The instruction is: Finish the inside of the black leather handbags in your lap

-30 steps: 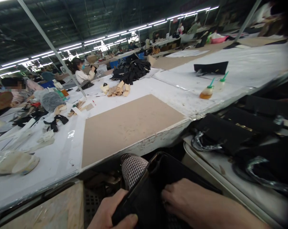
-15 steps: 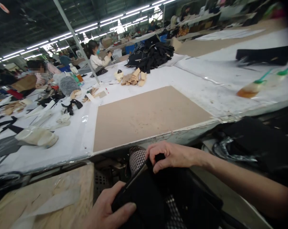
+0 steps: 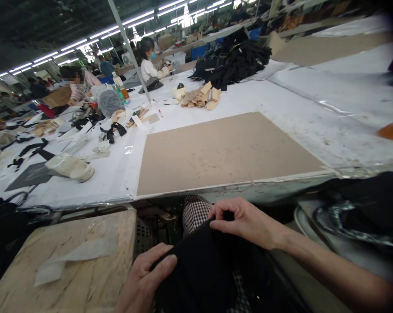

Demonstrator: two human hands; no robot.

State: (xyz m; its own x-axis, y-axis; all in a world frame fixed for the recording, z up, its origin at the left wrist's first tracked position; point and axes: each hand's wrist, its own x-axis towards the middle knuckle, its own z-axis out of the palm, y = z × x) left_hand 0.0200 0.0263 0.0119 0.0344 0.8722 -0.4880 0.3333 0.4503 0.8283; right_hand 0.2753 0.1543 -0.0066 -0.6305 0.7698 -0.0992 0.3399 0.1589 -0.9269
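Note:
A black fabric piece (image 3: 193,271), perhaps part of a bag, lies across my lap over checked cloth (image 3: 196,213). My left hand (image 3: 150,271) grips its left edge, thumb on top and fingers tucked underneath out of sight. At the upper corner, my right hand (image 3: 237,219) pinches the same edge between thumb and curled fingers. Between the two hands the edge runs in a fairly straight slanting line. The lower part of the piece is dark, and its shape there is hard to make out.
Ahead is a white-covered table (image 3: 118,174) with a brown board (image 3: 222,148) at its near edge. Tan strips (image 3: 199,96) and a black fabric pile (image 3: 238,65) lie beyond. A wooden-topped stand (image 3: 95,278) is at left, black material (image 3: 372,208) at right. Two people (image 3: 155,69) work across the table.
The view has swung left and tilted slightly. Both hands keep hold of the black piece; its edge, earlier showing a gap, now looks flatter between them.

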